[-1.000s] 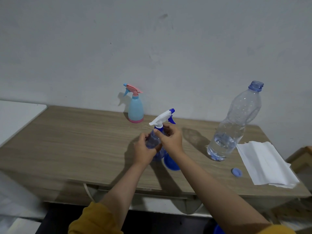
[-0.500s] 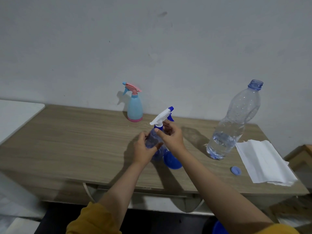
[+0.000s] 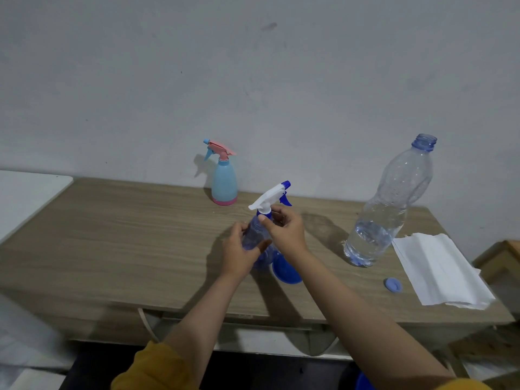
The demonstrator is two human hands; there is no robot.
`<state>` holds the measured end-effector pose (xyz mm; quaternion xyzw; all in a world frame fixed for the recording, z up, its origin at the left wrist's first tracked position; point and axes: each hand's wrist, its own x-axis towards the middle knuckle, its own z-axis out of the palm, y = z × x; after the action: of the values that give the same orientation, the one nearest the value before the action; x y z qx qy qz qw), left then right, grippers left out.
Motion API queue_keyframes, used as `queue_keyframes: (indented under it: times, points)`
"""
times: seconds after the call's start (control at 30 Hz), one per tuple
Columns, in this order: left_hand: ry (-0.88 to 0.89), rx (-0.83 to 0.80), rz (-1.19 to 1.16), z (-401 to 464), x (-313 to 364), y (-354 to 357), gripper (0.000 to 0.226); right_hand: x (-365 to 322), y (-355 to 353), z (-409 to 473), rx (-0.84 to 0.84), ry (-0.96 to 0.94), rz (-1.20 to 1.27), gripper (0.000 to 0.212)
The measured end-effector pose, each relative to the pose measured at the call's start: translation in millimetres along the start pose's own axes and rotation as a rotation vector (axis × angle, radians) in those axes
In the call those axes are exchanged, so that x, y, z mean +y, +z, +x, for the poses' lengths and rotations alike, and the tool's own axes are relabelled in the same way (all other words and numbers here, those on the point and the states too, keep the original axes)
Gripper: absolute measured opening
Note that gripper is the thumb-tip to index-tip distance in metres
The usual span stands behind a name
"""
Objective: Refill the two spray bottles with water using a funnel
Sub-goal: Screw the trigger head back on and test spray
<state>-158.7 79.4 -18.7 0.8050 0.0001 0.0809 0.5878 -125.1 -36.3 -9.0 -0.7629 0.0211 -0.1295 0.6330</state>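
Note:
A clear blue spray bottle (image 3: 254, 235) with a white and blue trigger head (image 3: 271, 197) stands at the middle of the wooden table (image 3: 112, 235). My left hand (image 3: 239, 253) wraps its body. My right hand (image 3: 285, 230) grips the blue collar just under the trigger head. A blue funnel (image 3: 285, 270) lies on the table right behind the bottle, partly hidden by my right wrist. A light blue spray bottle with a pink head (image 3: 223, 178) stands by the wall. An uncapped water bottle (image 3: 388, 204), about a third full, stands at the right.
A small blue cap (image 3: 393, 284) lies near the front right, beside a folded white paper towel (image 3: 439, 271). A white surface (image 3: 25, 195) adjoins the table's left end. A wooden piece (image 3: 503, 257) shows at the far right. The grey wall rises behind the table.
My hands stay on the blue spray bottle; my right fingers have shifted slightly around the collar and the trigger head sits a little differently. The camera has drifted slightly.

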Motion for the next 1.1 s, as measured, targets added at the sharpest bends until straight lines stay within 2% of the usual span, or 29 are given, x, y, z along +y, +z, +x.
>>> queue_keyframes:
  times: [0.27,0.4,0.57,0.63,0.73,0.83,0.97,1.03,1.1]
  points:
    - [-0.018,-0.017,0.017,-1.3,6.2,-1.5,0.029,-5.2,10.9,-10.9,0.107,-0.106,-0.102,0.016]
    - [-0.018,-0.017,0.053,0.8,9.5,-3.7,0.023,-5.9,9.5,-17.5,0.165,-0.134,-0.064,0.032]
    - [-0.003,-0.046,0.110,0.4,16.4,-7.9,0.025,-18.8,12.9,-18.7,0.294,-0.171,-0.141,0.070]
    - [-0.027,-0.073,0.101,-1.3,15.6,-9.0,0.034,-23.2,14.4,-14.9,0.292,-0.176,-0.165,0.073]
    - [-0.048,-0.116,0.123,-7.0,11.6,-11.0,0.050,-23.8,14.3,-7.5,0.285,-0.200,-0.142,0.067]
    - [-0.053,-0.167,0.114,-11.5,8.0,-9.7,0.052,-18.0,12.0,-1.3,0.235,-0.197,-0.107,0.065]
    - [-0.073,-0.120,0.116,-10.6,6.8,-2.0,0.057,-9.7,3.8,8.3,0.037,-0.158,-0.166,0.084]
    - [-0.086,-0.082,0.121,-9.1,4.6,1.6,0.055,-6.6,3.2,15.6,-0.074,-0.180,-0.154,0.079]
    - [-0.098,-0.035,0.115,-9.0,0.4,4.4,0.054,-7.8,6.0,21.1,-0.148,-0.194,-0.165,0.064]
